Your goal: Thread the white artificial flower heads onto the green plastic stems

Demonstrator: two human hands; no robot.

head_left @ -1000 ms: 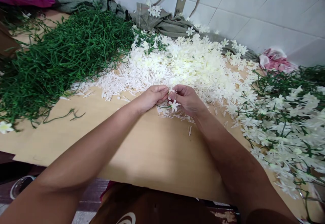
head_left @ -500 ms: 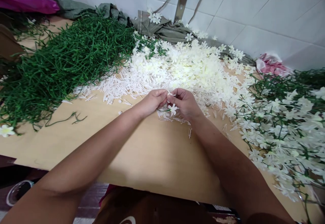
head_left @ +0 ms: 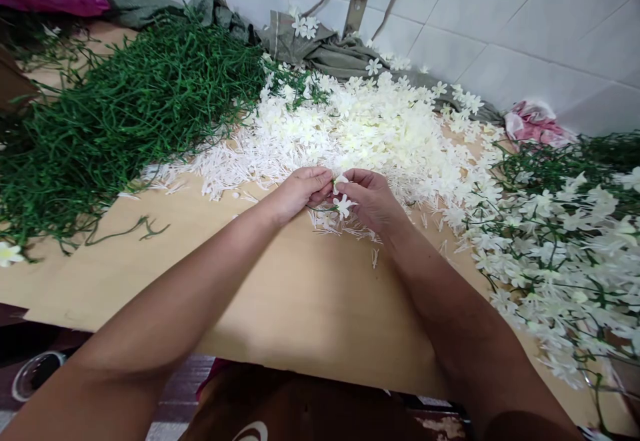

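My left hand (head_left: pixel 306 191) and my right hand (head_left: pixel 371 196) meet over the middle of the table, fingertips almost touching. Between them is a small white artificial flower (head_left: pixel 340 182), pinched by my right thumb and forefinger. My left fingers are closed on a thin green stem, mostly hidden by the hand. A second white flower (head_left: pixel 343 206) hangs just below, its petals spread open, seemingly on that same stem. Behind the hands spreads a heap of loose white flower heads (head_left: pixel 385 124), with a layer of thin white stamen-like pieces (head_left: pixel 220 168) along its front left.
A mound of green plastic stems (head_left: pixel 145 94) covers the left side. Assembled white flower sprays (head_left: pixel 555 261) pile up at the right. A loose green stem (head_left: pixel 117 231) lies on the brown tabletop (head_left: pixel 300 301). Grey cloth (head_left: pixel 330 58) runs along the tiled wall.
The white flower in my right fingers now shows its petals upright against the left fingertips. Both hands stay close together in nearly the same place; the view has shifted slightly.
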